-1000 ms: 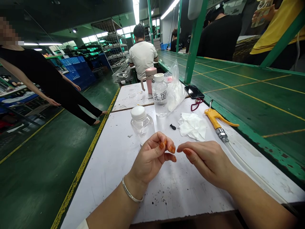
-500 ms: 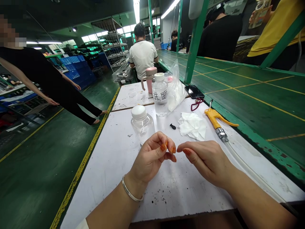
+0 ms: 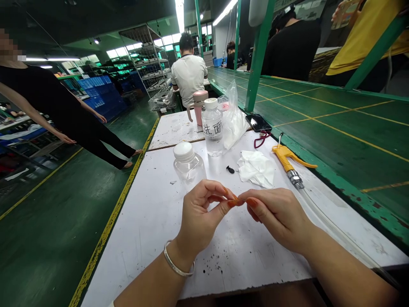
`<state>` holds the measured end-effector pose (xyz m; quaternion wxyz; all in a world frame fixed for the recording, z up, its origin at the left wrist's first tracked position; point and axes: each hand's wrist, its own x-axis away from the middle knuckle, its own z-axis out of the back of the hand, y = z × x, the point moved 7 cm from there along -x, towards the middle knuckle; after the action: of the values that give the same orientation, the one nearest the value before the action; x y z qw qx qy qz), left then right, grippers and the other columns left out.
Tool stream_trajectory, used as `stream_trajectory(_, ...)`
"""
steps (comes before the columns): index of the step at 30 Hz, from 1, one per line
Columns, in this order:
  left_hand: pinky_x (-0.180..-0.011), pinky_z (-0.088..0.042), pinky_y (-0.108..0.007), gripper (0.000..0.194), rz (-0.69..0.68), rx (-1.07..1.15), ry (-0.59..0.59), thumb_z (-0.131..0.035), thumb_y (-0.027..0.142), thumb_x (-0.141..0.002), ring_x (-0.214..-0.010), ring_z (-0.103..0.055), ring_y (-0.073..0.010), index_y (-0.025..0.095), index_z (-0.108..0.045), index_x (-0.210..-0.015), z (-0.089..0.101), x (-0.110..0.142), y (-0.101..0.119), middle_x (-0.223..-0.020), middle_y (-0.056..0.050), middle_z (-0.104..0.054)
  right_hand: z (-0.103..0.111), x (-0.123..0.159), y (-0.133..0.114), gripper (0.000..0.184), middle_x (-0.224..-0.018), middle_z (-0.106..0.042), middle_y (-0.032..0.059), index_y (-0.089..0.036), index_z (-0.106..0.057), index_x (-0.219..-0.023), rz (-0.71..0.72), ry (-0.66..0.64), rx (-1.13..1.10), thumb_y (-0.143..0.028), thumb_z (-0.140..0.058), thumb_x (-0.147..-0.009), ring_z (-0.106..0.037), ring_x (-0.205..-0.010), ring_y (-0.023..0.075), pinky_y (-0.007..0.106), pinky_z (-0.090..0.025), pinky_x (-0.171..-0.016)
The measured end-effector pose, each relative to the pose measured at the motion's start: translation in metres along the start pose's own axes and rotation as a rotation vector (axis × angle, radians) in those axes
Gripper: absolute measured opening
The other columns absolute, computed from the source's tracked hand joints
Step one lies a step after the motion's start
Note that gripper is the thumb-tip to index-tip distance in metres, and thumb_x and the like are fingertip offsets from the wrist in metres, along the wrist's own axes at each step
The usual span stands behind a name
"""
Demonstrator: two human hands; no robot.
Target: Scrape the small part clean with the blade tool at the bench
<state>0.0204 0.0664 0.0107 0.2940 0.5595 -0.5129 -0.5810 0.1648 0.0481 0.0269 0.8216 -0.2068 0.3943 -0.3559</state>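
Note:
Above the near part of the white table [image 3: 143, 238], my left hand [image 3: 204, 211] is closed, its thumb and fingers pinched together. Its fingertips meet those of my right hand [image 3: 277, 213], which is also closed, thumb against the bent fingers. Anything between the fingertips is too small or hidden to make out. Just beyond my left hand stands a clear jar with a white lid [image 3: 187, 160]. A small black part [image 3: 230, 169] and a crumpled white tissue [image 3: 255, 168] lie past the fingertips.
A yellow air blow gun [image 3: 284, 160] with a clear hose lies at the right. Farther back are a ribbed bottle [image 3: 213, 132], a pink mug [image 3: 198, 111], a plastic bag [image 3: 234, 123] and a phone [image 3: 258, 122]. Dark specks dot the near tabletop. A person [image 3: 73, 111] stands at the left.
My left fingers have moved right and straightened a little, and their tips now touch those of my right hand. The view has shifted slightly.

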Motion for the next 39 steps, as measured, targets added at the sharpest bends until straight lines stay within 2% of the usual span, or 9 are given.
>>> stream_trajectory(4,-0.077,-0.057,-0.027,0.026,-0.094,-0.107,0.017,-0.072,0.008,-0.083,-0.082,-0.069,-0.0129,0.022,-0.062,-0.103,0.001,0.002,0.005,-0.082,0.002,-0.071,-0.003,0.0,0.002,0.033,-0.055,-0.053,-0.005,-0.016,-0.065,-0.086,-0.012,-0.006,-0.029,-0.025,-0.038,-0.104,-0.05,-0.047,0.0062,0.019,-0.036,-0.051)
stream_trajectory(8,-0.085,-0.055,-0.029,0.038,-0.177,-0.222,0.033,-0.071,0.006,-0.083,-0.084,-0.068,-0.0122,0.025,-0.062,-0.115,0.002,0.005,0.009,-0.083,0.003,-0.072,-0.007,0.002,0.002,0.034,-0.053,-0.055,-0.0052,-0.015,-0.064,-0.085,-0.029,-0.023,-0.058,-0.025,-0.038,-0.104,-0.051,-0.045,0.0055,0.018,-0.037,-0.05)
stream_trajectory(12,-0.092,-0.054,-0.034,0.046,-0.237,-0.293,0.034,-0.071,0.005,-0.082,-0.086,-0.069,-0.0136,0.027,-0.062,-0.121,0.001,0.008,0.012,-0.084,0.003,-0.074,-0.008,0.001,0.001,0.036,-0.051,-0.056,-0.0056,-0.015,-0.063,-0.081,-0.045,-0.012,-0.072,-0.023,-0.037,-0.104,-0.052,-0.043,0.004,0.015,-0.039,-0.049)
stream_trajectory(21,-0.097,-0.056,-0.04,0.059,-0.348,-0.372,0.04,-0.072,0.001,-0.079,-0.093,-0.071,-0.0173,0.027,-0.059,-0.131,-0.002,0.009,0.016,-0.088,0.002,-0.076,-0.009,0.0,0.004,0.037,-0.05,-0.054,-0.0053,-0.016,-0.062,-0.076,-0.088,0.012,-0.021,-0.024,-0.038,-0.103,-0.05,-0.042,0.0048,0.017,-0.038,-0.048)
stream_trajectory(39,-0.101,-0.054,-0.039,0.056,-0.336,-0.431,0.082,-0.074,0.003,-0.079,-0.1,-0.071,-0.0177,0.027,-0.061,-0.128,-0.001,0.012,0.018,-0.089,0.004,-0.078,-0.01,0.001,0.003,0.037,-0.05,-0.055,-0.0051,-0.017,-0.06,-0.075,-0.102,0.005,-0.014,-0.024,-0.037,-0.103,-0.05,-0.042,0.0061,0.018,-0.038,-0.047)
